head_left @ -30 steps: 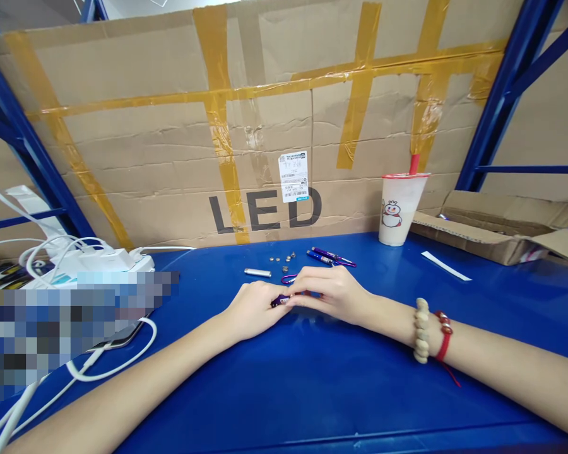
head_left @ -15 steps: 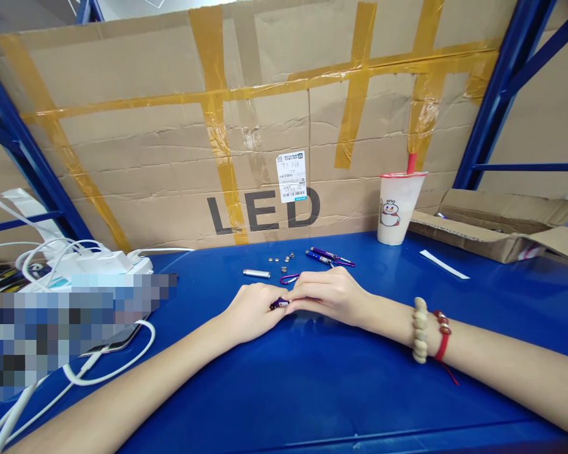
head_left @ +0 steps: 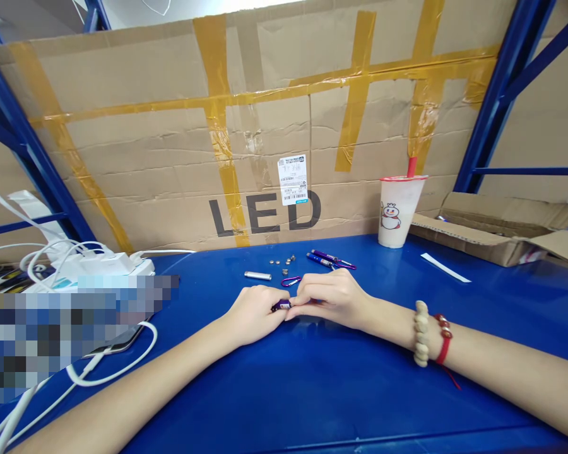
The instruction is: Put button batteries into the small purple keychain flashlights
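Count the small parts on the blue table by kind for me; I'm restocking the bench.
Purple mini torch held between left hand and right hand: 1
Purple and blue torches lying loose: 2
Silver tube: 1
Purple clip: 1
Button cells: about 6, too small to be sure
Total: about 11

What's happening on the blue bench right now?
A person has both hands together over the blue table, the left hand and right hand pinching a small purple keychain flashlight between the fingertips. Just beyond lie a silver tube, a few button cell batteries, a purple carabiner clip and two more purple flashlights. A drink cup stands farther back on the right.
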